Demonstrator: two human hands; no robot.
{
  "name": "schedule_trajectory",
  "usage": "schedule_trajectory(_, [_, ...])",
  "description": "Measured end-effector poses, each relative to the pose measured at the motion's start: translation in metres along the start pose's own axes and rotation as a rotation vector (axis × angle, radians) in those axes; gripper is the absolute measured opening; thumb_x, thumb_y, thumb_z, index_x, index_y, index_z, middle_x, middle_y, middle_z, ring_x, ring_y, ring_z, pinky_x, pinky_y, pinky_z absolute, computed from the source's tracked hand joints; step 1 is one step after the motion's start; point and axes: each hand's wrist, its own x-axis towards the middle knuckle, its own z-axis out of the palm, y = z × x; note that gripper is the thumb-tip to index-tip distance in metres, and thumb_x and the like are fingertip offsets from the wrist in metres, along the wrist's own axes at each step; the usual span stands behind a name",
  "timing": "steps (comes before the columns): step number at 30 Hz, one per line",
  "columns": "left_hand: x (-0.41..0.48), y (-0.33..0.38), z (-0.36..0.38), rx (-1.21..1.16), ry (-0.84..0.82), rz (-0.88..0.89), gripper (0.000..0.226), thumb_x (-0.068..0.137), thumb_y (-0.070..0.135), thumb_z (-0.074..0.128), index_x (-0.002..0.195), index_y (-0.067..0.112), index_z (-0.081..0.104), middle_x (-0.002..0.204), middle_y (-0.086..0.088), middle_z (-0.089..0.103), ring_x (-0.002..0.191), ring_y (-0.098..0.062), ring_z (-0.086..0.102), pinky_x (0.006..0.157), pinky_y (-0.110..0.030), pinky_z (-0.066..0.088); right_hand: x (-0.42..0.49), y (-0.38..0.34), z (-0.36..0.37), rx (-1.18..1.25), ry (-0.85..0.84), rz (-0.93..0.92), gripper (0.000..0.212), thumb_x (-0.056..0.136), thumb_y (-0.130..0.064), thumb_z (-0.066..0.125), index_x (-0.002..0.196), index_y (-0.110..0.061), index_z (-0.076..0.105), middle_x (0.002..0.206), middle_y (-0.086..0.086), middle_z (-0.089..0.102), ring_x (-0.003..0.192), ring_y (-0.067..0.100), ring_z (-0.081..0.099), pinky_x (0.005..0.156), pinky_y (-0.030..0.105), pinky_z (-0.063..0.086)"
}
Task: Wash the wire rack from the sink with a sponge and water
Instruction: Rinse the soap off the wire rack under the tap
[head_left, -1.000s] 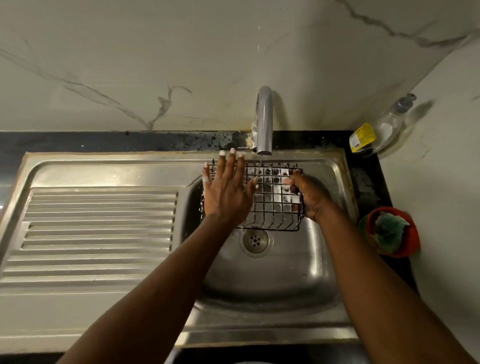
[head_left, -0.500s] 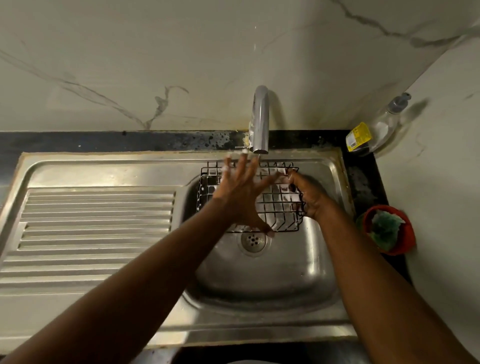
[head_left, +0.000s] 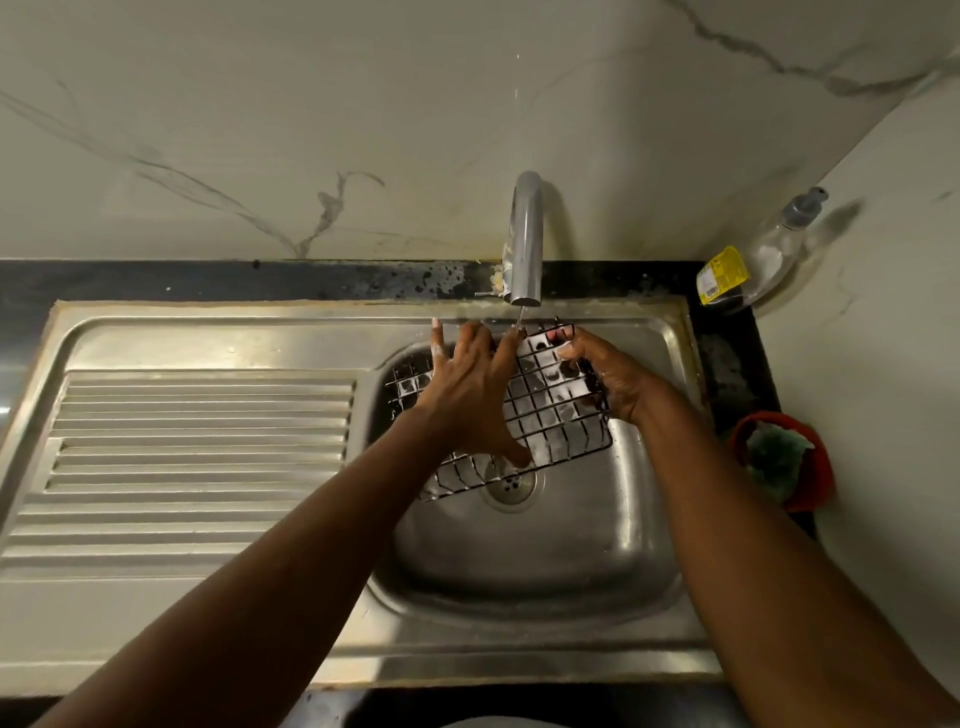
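1. Steel sink (head_left: 208, 332), basin (head_left: 545, 566) on its right side.
2. Black wire rack (head_left: 558, 415), soapy, tilted over the basin; near edge above the drain (head_left: 511, 486).
3. Left hand (head_left: 467, 395): fingers spread wide, flat on the rack.
4. Right hand (head_left: 613, 374): fingers curled round the rack's right edge.
5. Tap (head_left: 525, 244): thin water trickle (head_left: 520, 318) lands at the rack's far edge.

No text can be read. The only label (head_left: 721, 274) is a yellow one on the clear pump bottle (head_left: 775, 248), which stands in the back right corner of the worktop (head_left: 208, 280). It carries small dark print, too small and blurred to make out.
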Motion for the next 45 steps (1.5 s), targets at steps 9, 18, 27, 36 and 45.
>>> schedule_trajectory(9, [-0.004, 0.006, -0.004, -0.229, 0.032, -0.169, 0.145, 0.047, 0.078, 0.087, 0.16, 0.021, 0.015, 0.149, -0.014, 0.03, 0.139, -0.037, 0.027, 0.105, -0.067, 0.046, -0.006, 0.008, -0.015, 0.26, 0.127, -0.016, 0.05, 0.102, -0.053, 0.05, 0.138, -0.022, 0.065, 0.122, -0.002, 0.074, 0.106, 0.012, 0.069, 0.076, 0.029, 0.052])
schedule_trajectory(18, [-0.01, 0.016, 0.016, -0.471, -0.023, -0.46, 0.137, 0.053, 0.078, 0.084, 0.16, 0.029, 0.015, 0.16, -0.015, 0.018, 0.152, -0.044, 0.011, 0.114, -0.073, 0.032, 0.001, 0.072, 0.01, 0.648, 0.254, 0.183, 0.065, 0.093, -0.06, 0.065, 0.135, -0.01, 0.066, 0.125, 0.009, 0.073, 0.103, 0.026, 0.074, 0.097, 0.044, 0.055])
schedule_trajectory(27, [-0.008, 0.019, 0.014, -0.7, -0.082, -0.684, 0.137, 0.061, 0.075, 0.084, 0.165, 0.024, 0.01, 0.17, -0.024, -0.002, 0.157, -0.046, -0.007, 0.122, -0.069, 0.019, 0.004, 0.07, 0.067, 0.576, 0.813, 0.176, 0.044, 0.106, -0.051, 0.047, 0.092, -0.015, 0.068, 0.062, 0.0, 0.066, 0.048, 0.016, 0.059, 0.05, 0.027, 0.047])
schedule_trajectory(36, [-0.019, 0.027, 0.017, -0.836, -0.214, -0.588, 0.144, 0.062, 0.09, 0.071, 0.166, 0.028, -0.007, 0.168, -0.018, -0.029, 0.154, -0.046, -0.022, 0.122, -0.065, 0.003, -0.004, 0.072, 0.047, 0.342, 0.882, 0.149, 0.057, 0.102, -0.065, 0.038, 0.12, -0.018, 0.067, 0.095, 0.002, 0.066, 0.078, 0.024, 0.062, 0.068, 0.041, 0.053])
schedule_trajectory(45, [-0.021, 0.029, 0.033, -0.145, 0.184, 0.287, 0.077, 0.11, 0.056, 0.024, 0.166, 0.012, -0.008, 0.171, -0.014, -0.02, 0.158, -0.024, -0.023, 0.129, -0.053, -0.004, -0.019, 0.053, 0.04, 0.509, 0.588, 0.152, 0.049, 0.103, -0.061, 0.045, 0.093, -0.021, 0.073, 0.065, -0.005, 0.063, 0.044, 0.009, 0.049, 0.042, 0.022, 0.035])
